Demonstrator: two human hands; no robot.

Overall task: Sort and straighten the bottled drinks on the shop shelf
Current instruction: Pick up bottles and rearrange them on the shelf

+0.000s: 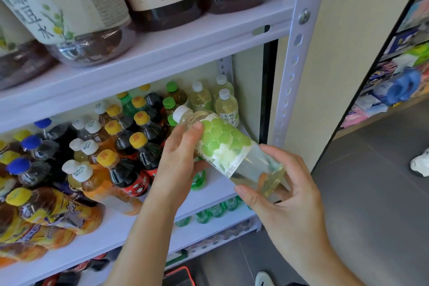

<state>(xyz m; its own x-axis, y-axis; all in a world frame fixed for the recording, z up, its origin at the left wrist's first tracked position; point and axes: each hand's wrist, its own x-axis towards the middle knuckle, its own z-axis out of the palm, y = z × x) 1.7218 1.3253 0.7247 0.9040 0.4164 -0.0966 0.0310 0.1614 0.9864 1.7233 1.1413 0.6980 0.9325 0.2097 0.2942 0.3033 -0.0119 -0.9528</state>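
Clear plastic with a pale yellow-green drink inside, the white-capped bottle with a label of green discs [222, 144] is off the shelf, held in the air in front of the right end of the white middle shelf board [130, 227]. It lies steeply tilted. Its long axis runs from the white cap [182, 112], up at the left and pointing into the shelf, down to the base at the lower right, nearer the person.

Both hands are clamped on it, set apart along its length. The left hand [178, 158] grips the shoulder just below the cap, thumb on top and fingers beneath. The right hand [285, 190] has thumb and fingers curled round the base. The left hand is therefore the one nearer the shelf.

Just beyond the cap, in the back right corner, stand matching pale white-capped bottles [226, 107], upright. The held one probably belongs with them, so the coming move would mean swinging the base down until the bottle is upright, then setting it in front of that group.

Left of them are green-capped bottles [170, 103], then rows of yellow-capped dark bottles [139, 141]. A grey perforated steel post [294, 65] rises at the right.
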